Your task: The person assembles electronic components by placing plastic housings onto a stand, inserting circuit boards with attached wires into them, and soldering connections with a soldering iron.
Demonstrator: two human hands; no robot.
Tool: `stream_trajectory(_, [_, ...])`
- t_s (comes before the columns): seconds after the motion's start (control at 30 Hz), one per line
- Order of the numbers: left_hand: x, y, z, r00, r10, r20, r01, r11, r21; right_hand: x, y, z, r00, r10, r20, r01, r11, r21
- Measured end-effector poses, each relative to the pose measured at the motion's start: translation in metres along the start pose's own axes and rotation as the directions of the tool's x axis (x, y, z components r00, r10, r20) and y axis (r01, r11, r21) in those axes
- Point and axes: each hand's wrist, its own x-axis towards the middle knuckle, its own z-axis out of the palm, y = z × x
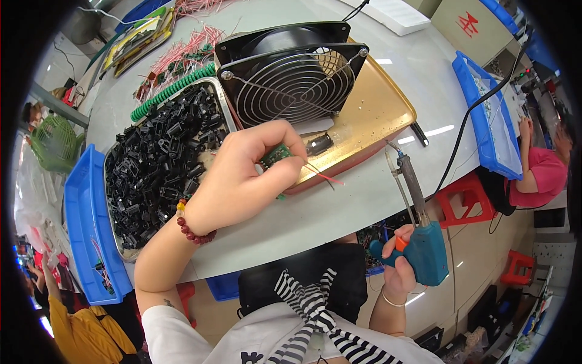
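Circuit board (pixel 274 155), small and green, is sitting between the thumb and fingers of the left grip (pixel 239 173), which is pinching closed on it above the near edge of a gold tray (pixel 385 100). Thin red and dark wires (pixel 327 177) are trailing from the board toward the right. Whether the board is touching the tray, I cannot tell.

The right grip (pixel 400 262) is curling around the handle of a teal soldering gun (pixel 428 255) with an orange trigger, and its metal tip is pointing toward the tray's right corner. A black plastic part (pixel 319 144) is lying on the tray, just beside the left fingers. Behind it, a black fan (pixel 297 91) with a round wire grille is standing on the same tray.

To the left, a metal tray (pixel 223 100) is holding a heap of black plastic parts (pixel 157 158), and a green coiled cord (pixel 173 92) is running along its far edge. Beyond that, pink and white wires (pixel 194 45) are lying in a tangle on the white counter (pixel 291 224). Blue bins (pixel 91 224) are flanking both sides. At right, a co-worker in a pink top (pixel 536 182) is sitting near red stools (pixel 464 200).
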Motion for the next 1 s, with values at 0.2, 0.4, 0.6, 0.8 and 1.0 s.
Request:
stream_trajectory(0.2, [0.004,-0.012,0.003,0.956,0.249,-0.159,-0.196,0.937,0.289,0.002,-0.002,0.004,1.000,-0.008,-0.011,0.008,1.000,-0.003])
stream_trajectory(0.4, [0.009,-0.020,0.009,0.819,0.550,-0.163,-0.299,0.652,0.697,0.006,-0.003,0.012,1.000,-0.002,0.028,0.004,0.999,-0.038])
stream_trajectory(0.6, [0.010,-0.028,0.010,0.820,0.544,-0.180,-0.274,0.648,0.711,0.006,-0.003,0.023,0.998,0.045,0.047,-0.039,0.992,-0.121])
stream_trajectory(0.8, [0.010,-0.031,0.008,0.821,0.539,-0.189,-0.274,0.662,0.698,0.012,-0.001,0.027,0.994,-0.046,0.104,0.075,0.954,-0.292])
stream_trajectory(1.0, [0.010,-0.031,0.008,0.830,0.525,-0.189,-0.272,0.676,0.685,0.009,0.004,0.025,0.991,-0.070,0.117,0.113,0.904,-0.413])
